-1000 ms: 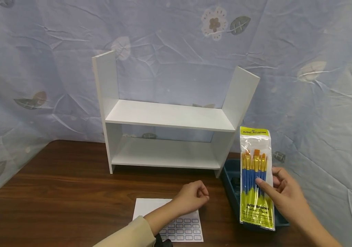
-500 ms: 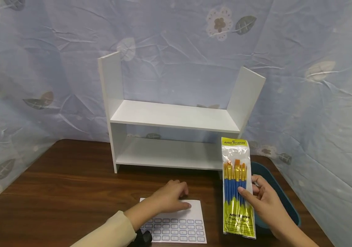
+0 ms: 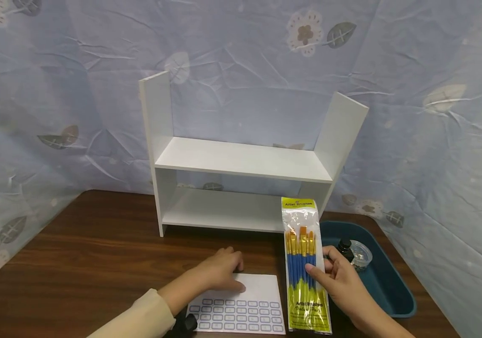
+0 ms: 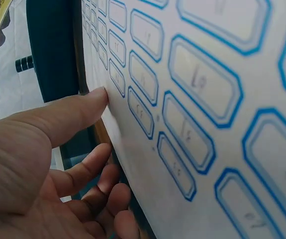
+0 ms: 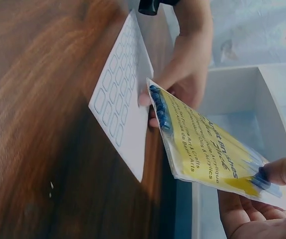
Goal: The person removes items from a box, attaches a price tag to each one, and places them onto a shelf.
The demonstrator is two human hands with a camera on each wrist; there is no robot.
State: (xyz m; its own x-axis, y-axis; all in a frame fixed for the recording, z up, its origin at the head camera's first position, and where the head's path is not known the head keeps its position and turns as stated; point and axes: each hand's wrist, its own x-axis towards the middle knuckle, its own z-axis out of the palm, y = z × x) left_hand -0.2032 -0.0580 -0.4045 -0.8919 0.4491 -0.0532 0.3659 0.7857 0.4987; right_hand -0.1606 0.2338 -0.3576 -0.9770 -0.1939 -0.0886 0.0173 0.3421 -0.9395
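Observation:
My right hand [image 3: 346,284] pinches a clear pack of artist brushes [image 3: 297,256] by its right side, thumb on the front. The pack stands upright in the head view, showing blue handles and a yellow label; its lower label [image 5: 197,144] fills the middle of the right wrist view. On the table lies a white sheet of labels [image 3: 262,285], printed with rows of blue-outlined boxes that bear handwritten marks. My left hand [image 3: 223,270] rests at the sheet's far edge. In the left wrist view its thumb [image 4: 85,107] touches the sheet, while the other fingers curl loosely past the edge.
A white two-tier shelf [image 3: 241,158] stands at the back of the brown wooden table [image 3: 97,263]. To the right is a teal tray [image 3: 407,300] holding a small black bottle [image 3: 345,249] and a clear round container [image 3: 362,256]. Patterned cloth [image 3: 241,56] hangs behind.
The brush pack in my right hand has moved left and lower, away from the tray, baring the bottle and round container. My left hand has moved left, its thumb coming onto the label sheet.

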